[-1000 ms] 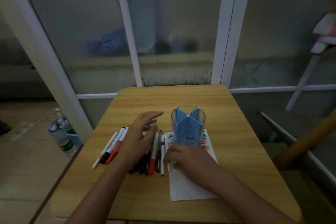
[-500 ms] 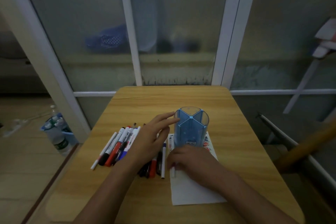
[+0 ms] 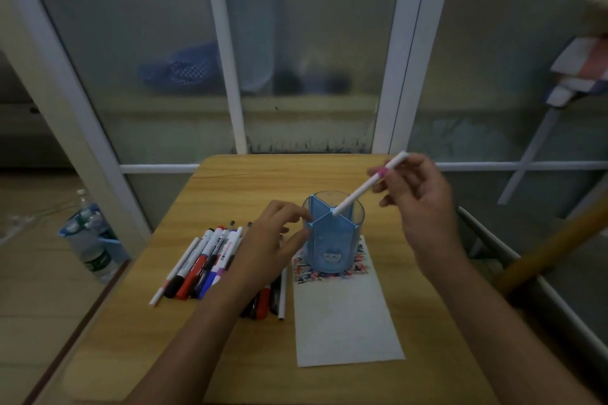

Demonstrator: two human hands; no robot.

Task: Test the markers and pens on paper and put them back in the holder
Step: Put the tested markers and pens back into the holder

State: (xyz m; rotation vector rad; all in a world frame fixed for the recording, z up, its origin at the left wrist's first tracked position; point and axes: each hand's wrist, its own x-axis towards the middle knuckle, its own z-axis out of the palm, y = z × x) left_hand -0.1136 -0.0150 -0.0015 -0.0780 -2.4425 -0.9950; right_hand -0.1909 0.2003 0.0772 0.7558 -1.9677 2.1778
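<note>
- Blue plastic holder [image 3: 332,240] stands upright on paper sheet [image 3: 345,316], mid wooden table [image 3: 250,181].
- R hand [image 3: 419,204] pinches white pen [image 3: 368,186], tilted, lower tip at holder's rim.
- L hand [image 3: 268,243] relaxed, fingers loose, touching holder's side, holding nothing.
- Markers & pens [image 3: 204,260] lie in a row left of holder.

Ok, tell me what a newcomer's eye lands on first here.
The white pen held slanted in the right hand, its tip over the blue holder. Then the left hand touching the holder's side, above the markers lying left of the paper.
</note>
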